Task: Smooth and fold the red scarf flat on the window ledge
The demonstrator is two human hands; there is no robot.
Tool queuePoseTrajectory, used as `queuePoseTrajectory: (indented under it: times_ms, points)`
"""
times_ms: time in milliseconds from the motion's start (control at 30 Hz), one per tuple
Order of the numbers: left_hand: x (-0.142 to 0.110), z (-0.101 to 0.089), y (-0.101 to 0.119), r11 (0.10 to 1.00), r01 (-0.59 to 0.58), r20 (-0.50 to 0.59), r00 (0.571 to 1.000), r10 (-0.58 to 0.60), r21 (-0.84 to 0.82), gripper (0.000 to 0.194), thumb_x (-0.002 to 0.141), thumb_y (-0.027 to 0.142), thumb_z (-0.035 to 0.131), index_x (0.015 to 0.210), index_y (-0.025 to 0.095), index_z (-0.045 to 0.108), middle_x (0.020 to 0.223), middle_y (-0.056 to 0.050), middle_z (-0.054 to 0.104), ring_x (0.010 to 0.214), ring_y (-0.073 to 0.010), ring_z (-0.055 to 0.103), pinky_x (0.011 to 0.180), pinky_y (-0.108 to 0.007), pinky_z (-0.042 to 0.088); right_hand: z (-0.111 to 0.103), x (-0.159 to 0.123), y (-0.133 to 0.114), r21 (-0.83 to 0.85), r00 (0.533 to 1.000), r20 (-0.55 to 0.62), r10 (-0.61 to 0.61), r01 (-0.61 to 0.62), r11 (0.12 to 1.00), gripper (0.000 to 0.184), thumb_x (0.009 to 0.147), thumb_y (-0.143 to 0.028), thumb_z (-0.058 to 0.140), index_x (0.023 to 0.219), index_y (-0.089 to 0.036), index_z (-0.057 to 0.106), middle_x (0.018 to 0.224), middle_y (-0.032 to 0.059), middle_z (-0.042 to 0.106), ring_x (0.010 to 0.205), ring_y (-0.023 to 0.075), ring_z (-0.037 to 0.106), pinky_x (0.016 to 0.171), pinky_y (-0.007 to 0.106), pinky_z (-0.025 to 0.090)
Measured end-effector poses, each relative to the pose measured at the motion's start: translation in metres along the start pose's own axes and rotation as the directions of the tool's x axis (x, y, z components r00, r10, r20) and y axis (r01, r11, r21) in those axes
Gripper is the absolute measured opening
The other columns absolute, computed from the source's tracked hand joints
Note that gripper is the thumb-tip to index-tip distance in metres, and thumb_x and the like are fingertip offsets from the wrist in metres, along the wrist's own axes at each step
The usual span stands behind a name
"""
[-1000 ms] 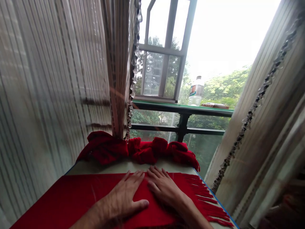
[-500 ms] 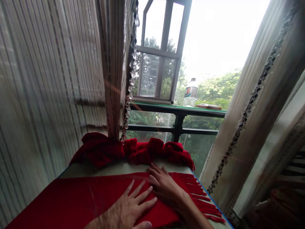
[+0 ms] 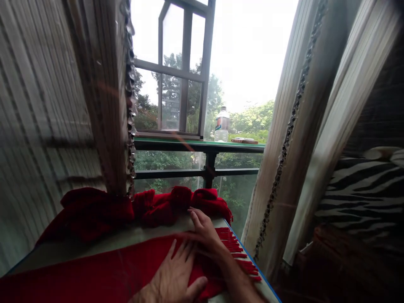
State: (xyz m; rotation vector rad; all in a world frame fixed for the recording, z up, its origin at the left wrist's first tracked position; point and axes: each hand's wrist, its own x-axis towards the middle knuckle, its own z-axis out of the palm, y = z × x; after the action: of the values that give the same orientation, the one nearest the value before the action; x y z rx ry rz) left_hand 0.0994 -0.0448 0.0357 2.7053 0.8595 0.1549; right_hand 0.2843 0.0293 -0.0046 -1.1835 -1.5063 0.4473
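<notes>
A red fringed scarf (image 3: 94,273) lies spread across a pale table (image 3: 104,245) with a blue edge. My left hand (image 3: 172,271) rests flat on the scarf, its fingers stretched and the thumb apart. Just beyond it, my right hand (image 3: 205,231) is over the scarf's far edge near the fringe (image 3: 232,242). Its upper fingers reach out towards a bunched red cloth (image 3: 94,214) at the back of the table; the lower part of this hand is blurred. Nothing shows in either hand.
Behind the table are a dark railing (image 3: 170,145) and an open window (image 3: 181,75). On the railing's green top stand a plastic bottle (image 3: 222,125) and a flat item (image 3: 244,140). Striped curtains with beads (image 3: 280,151) hang on both sides. Zebra-patterned cloth (image 3: 356,189) is at the right.
The view has swung to the right, so the scene sits further left. My right hand has turned, its fingers no longer spread flat. My left hand's fingers have moved closer to the right hand.
</notes>
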Motion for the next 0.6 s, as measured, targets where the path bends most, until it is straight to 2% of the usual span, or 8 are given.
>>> queuePoseTrajectory:
  times_ms: [67, 200, 367, 433, 500, 567, 600]
  points:
    - [0.004, 0.008, 0.001, 0.999, -0.029, -0.006, 1.0, 0.029, 0.023, 0.083, 0.102, 0.056, 0.06, 0.171, 0.016, 0.034, 0.177, -0.017, 0.026, 0.164, -0.0427, 0.024, 0.133, -0.067, 0.016, -0.001, 0.001, -0.005, 0.025, 1.0, -0.023, -0.018, 0.018, 1.0, 0.055, 0.103, -0.069, 0.05, 0.125, -0.027, 0.078, 0.141, 0.0113, 0.075, 0.137, 0.0314, 0.063, 0.124, 0.051, 0.043]
    - [0.014, 0.022, 0.008, 0.998, -0.057, 0.0, 0.998, 0.057, 0.031, 0.081, 0.099, 0.049, 0.066, 0.168, 0.015, 0.041, 0.173, -0.02, 0.032, 0.161, -0.0466, 0.028, 0.132, -0.069, 0.019, -0.003, 0.003, -0.013, 0.09, 0.999, -0.047, -0.019, 0.023, 0.996, 0.049, 0.099, -0.064, 0.059, 0.123, -0.026, 0.078, 0.143, 0.0114, 0.072, 0.139, 0.0303, 0.061, 0.126, 0.048, 0.04]
    - [0.016, 0.02, 0.013, 0.996, -0.046, 0.052, 0.998, 0.042, 0.077, 0.082, 0.1, 0.05, 0.064, 0.168, 0.011, 0.04, 0.173, -0.022, 0.03, 0.16, -0.0485, 0.028, 0.131, -0.069, 0.02, -0.005, 0.005, -0.018, 0.247, 0.998, -0.007, 0.069, -0.065, 0.967, 0.055, 0.09, -0.072, 0.069, 0.121, -0.027, 0.077, 0.142, 0.0106, 0.072, 0.141, 0.0315, 0.058, 0.128, 0.05, 0.035]
    - [0.015, 0.017, 0.013, 0.992, -0.049, 0.07, 0.997, 0.041, 0.113, 0.082, 0.102, 0.051, 0.062, 0.167, 0.006, 0.04, 0.172, -0.024, 0.031, 0.16, -0.0475, 0.028, 0.131, -0.068, 0.02, -0.006, 0.005, -0.022, 0.341, 0.99, 0.054, 0.129, -0.139, 0.93, 0.063, 0.089, -0.079, 0.064, 0.122, -0.026, 0.075, 0.137, 0.0114, 0.075, 0.136, 0.0326, 0.062, 0.124, 0.054, 0.041]
    - [0.016, 0.016, 0.012, 0.986, -0.076, 0.072, 0.995, 0.066, 0.151, 0.082, 0.102, 0.054, 0.062, 0.165, 0.005, 0.042, 0.17, -0.026, 0.035, 0.16, -0.0474, 0.03, 0.132, -0.065, 0.021, -0.008, 0.003, -0.03, 0.437, 0.973, 0.161, 0.168, -0.223, 0.872, 0.072, 0.092, -0.085, 0.052, 0.121, -0.022, 0.074, 0.126, 0.0133, 0.079, 0.125, 0.0325, 0.07, 0.114, 0.055, 0.051]
    - [0.018, 0.019, 0.01, 0.97, -0.18, 0.105, 0.981, 0.165, 0.16, 0.073, 0.106, 0.053, 0.06, 0.164, 0.011, 0.047, 0.168, -0.024, 0.044, 0.157, -0.0448, 0.038, 0.131, -0.06, 0.029, -0.011, -0.003, -0.039, 0.507, 0.945, 0.282, 0.167, -0.294, 0.81, 0.076, 0.096, -0.086, 0.043, 0.119, -0.02, 0.074, 0.118, 0.0138, 0.081, 0.113, 0.0304, 0.076, 0.104, 0.052, 0.058]
    - [0.019, 0.022, 0.01, 0.951, -0.273, 0.138, 0.957, 0.254, 0.146, 0.065, 0.108, 0.051, 0.056, 0.164, 0.017, 0.049, 0.166, -0.02, 0.05, 0.155, -0.0415, 0.044, 0.131, -0.056, 0.034, -0.012, -0.007, -0.042, 0.525, 0.928, 0.339, 0.157, -0.325, 0.786, 0.076, 0.097, -0.085, 0.044, 0.118, -0.019, 0.074, 0.115, 0.0138, 0.082, 0.107, 0.0293, 0.078, 0.1, 0.05, 0.06]
